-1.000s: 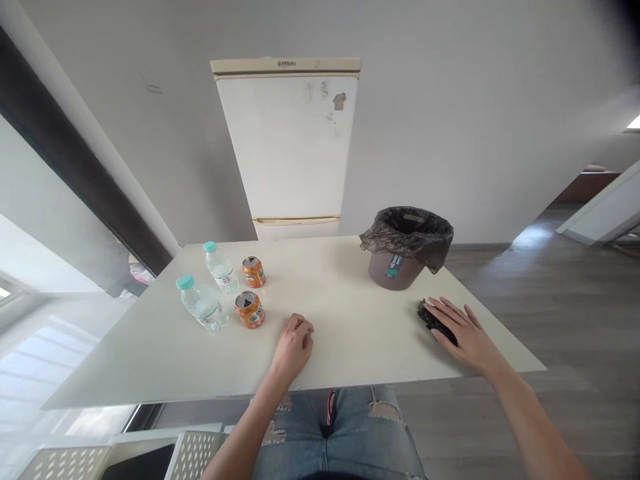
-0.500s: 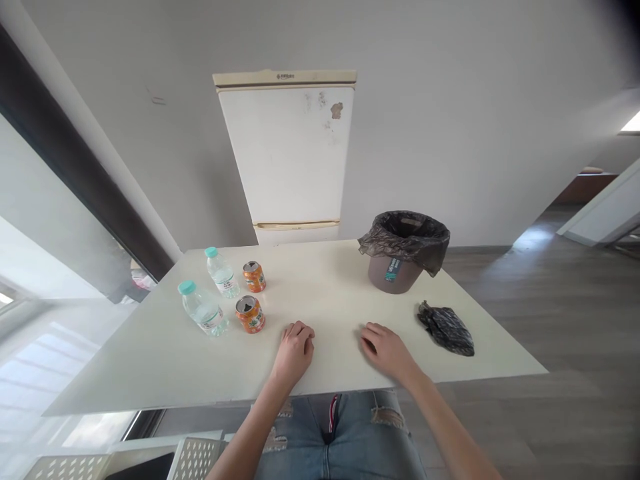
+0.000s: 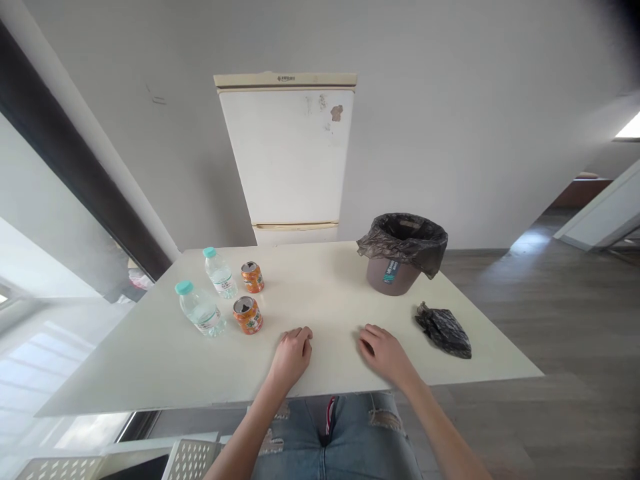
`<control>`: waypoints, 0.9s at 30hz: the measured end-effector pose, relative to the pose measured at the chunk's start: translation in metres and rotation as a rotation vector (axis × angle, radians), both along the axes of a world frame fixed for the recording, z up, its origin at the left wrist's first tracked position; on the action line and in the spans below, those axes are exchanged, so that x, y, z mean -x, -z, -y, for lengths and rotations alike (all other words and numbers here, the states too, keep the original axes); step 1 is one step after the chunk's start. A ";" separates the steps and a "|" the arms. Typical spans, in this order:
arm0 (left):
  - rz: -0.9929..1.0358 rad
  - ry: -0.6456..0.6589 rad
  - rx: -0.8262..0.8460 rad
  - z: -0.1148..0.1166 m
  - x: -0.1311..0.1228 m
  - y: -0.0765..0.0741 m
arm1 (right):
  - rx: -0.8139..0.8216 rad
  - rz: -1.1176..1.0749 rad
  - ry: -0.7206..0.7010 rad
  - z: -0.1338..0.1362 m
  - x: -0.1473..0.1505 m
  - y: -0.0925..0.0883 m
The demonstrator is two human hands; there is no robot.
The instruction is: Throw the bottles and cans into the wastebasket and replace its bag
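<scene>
Both hands (image 3: pixel 291 355) loosely half-curled, resting on white tabletop (image 3: pixel 325 287).

Single head-worn view: from above table's (image 3: pixel 310 360) near edge, close in, facing forward and down; both near corners in frame, refrigerator (image 3: pixel 285 153) beyond far edge.

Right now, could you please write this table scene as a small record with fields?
left hand: loosely curled on the table, nearest to the front can
right hand: loosely curled on the table, nearest to the black bag
bottles: two, clear, standing, teal caps on
cans: two, orange, standing, right of the bottles
bin: brown, with a black liner, on the table
fridge: behind the table
</scene>
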State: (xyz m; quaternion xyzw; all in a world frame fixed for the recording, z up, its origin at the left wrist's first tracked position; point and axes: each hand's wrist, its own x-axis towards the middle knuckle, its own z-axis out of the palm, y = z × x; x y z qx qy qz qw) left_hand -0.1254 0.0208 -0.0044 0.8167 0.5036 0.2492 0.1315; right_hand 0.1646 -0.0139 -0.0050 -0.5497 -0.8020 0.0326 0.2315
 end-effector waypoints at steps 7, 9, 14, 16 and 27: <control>-0.007 -0.003 0.010 -0.001 0.000 0.003 | 0.003 -0.007 0.006 0.000 -0.001 0.002; -0.011 -0.003 0.011 -0.001 0.000 0.002 | 0.009 -0.003 0.005 0.000 -0.001 0.002; -0.019 -0.001 0.011 0.000 0.000 -0.001 | 0.005 -0.008 0.001 0.001 0.000 -0.001; -0.019 -0.003 0.008 0.001 0.000 -0.002 | -0.006 -0.011 0.004 0.001 0.000 -0.001; -0.010 0.003 -0.004 -0.001 0.001 0.002 | 0.013 0.013 0.016 0.001 0.001 -0.001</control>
